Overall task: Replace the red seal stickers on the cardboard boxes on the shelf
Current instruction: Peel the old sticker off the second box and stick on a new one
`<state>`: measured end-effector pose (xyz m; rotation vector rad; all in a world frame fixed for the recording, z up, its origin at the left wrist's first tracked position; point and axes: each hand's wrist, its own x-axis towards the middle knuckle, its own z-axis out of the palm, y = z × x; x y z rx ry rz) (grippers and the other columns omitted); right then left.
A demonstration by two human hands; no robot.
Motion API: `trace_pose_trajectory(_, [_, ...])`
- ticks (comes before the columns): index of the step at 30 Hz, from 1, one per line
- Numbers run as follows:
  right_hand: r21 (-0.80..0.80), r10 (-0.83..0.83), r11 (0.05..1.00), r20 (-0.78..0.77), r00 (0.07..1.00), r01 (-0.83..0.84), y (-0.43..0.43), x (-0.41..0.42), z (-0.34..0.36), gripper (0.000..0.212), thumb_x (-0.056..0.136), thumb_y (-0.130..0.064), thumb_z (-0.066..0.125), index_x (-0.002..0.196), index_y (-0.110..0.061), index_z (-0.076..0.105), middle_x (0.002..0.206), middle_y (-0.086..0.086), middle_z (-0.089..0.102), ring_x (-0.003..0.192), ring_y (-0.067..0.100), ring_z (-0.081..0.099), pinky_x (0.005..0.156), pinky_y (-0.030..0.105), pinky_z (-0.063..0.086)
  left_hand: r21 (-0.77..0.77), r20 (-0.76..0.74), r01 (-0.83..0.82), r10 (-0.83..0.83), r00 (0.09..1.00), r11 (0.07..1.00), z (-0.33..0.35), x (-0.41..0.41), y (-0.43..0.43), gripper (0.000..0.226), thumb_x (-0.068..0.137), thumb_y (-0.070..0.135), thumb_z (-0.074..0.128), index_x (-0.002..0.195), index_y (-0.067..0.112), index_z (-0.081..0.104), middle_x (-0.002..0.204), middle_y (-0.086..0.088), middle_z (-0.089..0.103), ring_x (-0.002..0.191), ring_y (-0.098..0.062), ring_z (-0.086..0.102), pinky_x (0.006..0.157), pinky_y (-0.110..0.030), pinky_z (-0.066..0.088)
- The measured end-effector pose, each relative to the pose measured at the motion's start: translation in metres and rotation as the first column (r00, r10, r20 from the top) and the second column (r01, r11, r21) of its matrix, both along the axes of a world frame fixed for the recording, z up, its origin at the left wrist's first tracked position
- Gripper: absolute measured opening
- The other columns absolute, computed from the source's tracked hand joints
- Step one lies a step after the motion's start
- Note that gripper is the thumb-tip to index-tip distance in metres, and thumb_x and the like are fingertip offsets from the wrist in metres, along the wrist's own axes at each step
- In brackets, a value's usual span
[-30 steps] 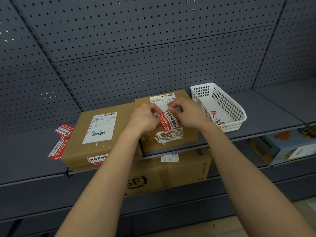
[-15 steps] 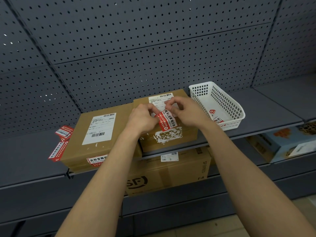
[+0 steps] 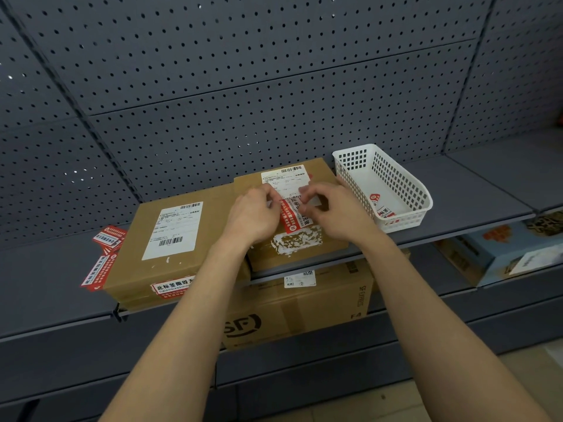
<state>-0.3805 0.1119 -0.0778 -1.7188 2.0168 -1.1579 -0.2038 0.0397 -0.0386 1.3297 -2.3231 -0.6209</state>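
Note:
Two cardboard boxes lie on the grey shelf (image 3: 54,284). The left box (image 3: 170,239) carries a red seal sticker (image 3: 170,289) over its front edge. The right box (image 3: 320,178) shows torn white sticker residue (image 3: 297,241) near its front. Above that box my left hand (image 3: 254,216) and my right hand (image 3: 332,210) both pinch a red seal sticker (image 3: 292,216). My right fingers also hold a pale backing strip (image 3: 313,202) that is peeling off it.
A white plastic basket (image 3: 405,181) with used red stickers stands right of the boxes. Several fresh red stickers (image 3: 105,254) lie on the shelf at the left. Below are an SF carton (image 3: 304,312) and a blue box (image 3: 499,254). Pegboard forms the back wall.
The hands have lifted slightly and moved apart at the sticker's top. The sticker now hangs more upright, and a pale backing strip shows at my right fingers.

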Motion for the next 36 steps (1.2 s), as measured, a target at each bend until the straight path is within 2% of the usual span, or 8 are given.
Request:
trace_pose_trajectory(2, [0.009,-0.004,1.000,0.026,1.000,0.004,-0.001,-0.002,0.001,0.007,0.101,-0.030,0.073,0.108,-0.031,0.071,0.140,-0.012,0.068,0.137,0.005,0.049,0.133,0.043,0.005,-0.001,-0.005,0.018,-0.018,1.000,1.000,0.002,0.002,0.001,0.017,0.111,0.039,0.054,0.114,0.025,0.064,0.115,0.003,0.071,0.103,-0.019,0.069,0.073,-0.030,0.053])
trace_pose_trajectory(8, [-0.024,-0.030,0.999,0.006,1.000,0.031,-0.005,0.004,-0.005,0.006,0.105,-0.024,0.065,0.103,-0.029,0.068,0.135,-0.010,0.070,0.129,0.010,0.059,0.130,0.043,0.007,0.037,0.068,0.106,-0.108,0.992,0.994,0.007,0.019,-0.001,0.048,0.098,0.049,0.074,0.140,0.030,0.059,0.143,0.007,0.063,0.131,-0.018,0.059,0.111,-0.045,0.052])
trace_pose_trajectory(14, [-0.064,-0.031,0.997,0.015,0.999,0.032,-0.004,0.008,-0.008,0.008,0.109,-0.029,0.059,0.102,-0.032,0.062,0.131,-0.011,0.072,0.123,0.010,0.063,0.128,0.040,0.008,-0.059,0.109,0.042,-0.036,0.993,0.997,0.002,0.007,0.002,0.015,0.100,0.044,0.072,0.107,0.033,0.065,0.122,0.003,0.070,0.106,-0.022,0.060,0.081,-0.034,0.046])
trace_pose_trajectory(17, [-0.060,0.028,0.998,0.111,0.993,-0.022,-0.001,0.002,-0.010,0.016,0.108,-0.025,0.061,0.118,-0.038,0.060,0.133,-0.013,0.072,0.134,0.010,0.058,0.131,0.042,0.009,-0.074,0.113,0.027,-0.018,0.993,0.997,0.001,0.004,0.003,0.012,0.102,0.041,0.071,0.102,0.031,0.064,0.117,0.003,0.068,0.099,-0.020,0.056,0.079,-0.032,0.040])
trace_pose_trajectory(21, [-0.020,0.084,0.996,0.156,0.984,-0.082,0.003,-0.008,-0.010,0.045,0.100,-0.022,0.072,0.134,-0.046,0.055,0.150,-0.014,0.059,0.154,0.025,0.036,0.128,0.055,0.028,-0.072,0.120,0.039,-0.030,0.992,0.997,0.003,0.004,0.002,0.011,0.106,0.039,0.066,0.109,0.028,0.066,0.124,0.001,0.068,0.102,-0.020,0.054,0.081,-0.033,0.040])
trace_pose_trajectory(25, [-0.025,0.044,0.999,-0.026,0.999,-0.045,0.005,-0.006,-0.008,0.024,0.097,-0.024,0.077,0.119,-0.028,0.069,0.154,-0.010,0.058,0.152,0.020,0.042,0.132,0.043,0.012,-0.059,0.134,0.069,-0.060,0.989,0.996,0.004,0.005,0.004,0.009,0.107,0.038,0.064,0.109,0.029,0.062,0.123,0.000,0.068,0.102,-0.020,0.055,0.081,-0.033,0.040])
trace_pose_trajectory(31, [0.033,0.081,0.996,0.005,0.997,-0.081,0.002,-0.010,-0.014,0.025,0.093,-0.031,0.081,0.112,-0.037,0.066,0.146,-0.018,0.063,0.150,0.031,0.041,0.127,0.054,0.024,0.005,0.131,0.177,-0.176,0.976,0.984,0.014,0.010,0.006,0.008,0.111,0.036,0.056,0.107,0.030,0.055,0.097,0.015,0.063,0.090,-0.016,0.058,0.070,-0.032,0.039])
trace_pose_trajectory(36, [0.020,0.074,0.997,0.077,0.994,-0.076,0.000,-0.010,-0.014,0.018,0.094,-0.032,0.080,0.099,-0.041,0.066,0.148,-0.018,0.063,0.150,0.030,0.042,0.125,0.061,0.030,0.008,0.156,0.206,-0.204,0.966,0.979,0.013,0.013,0.007,0.019,0.105,0.041,0.066,0.112,0.030,0.052,0.105,0.011,0.066,0.090,-0.010,0.062,0.066,-0.028,0.041])
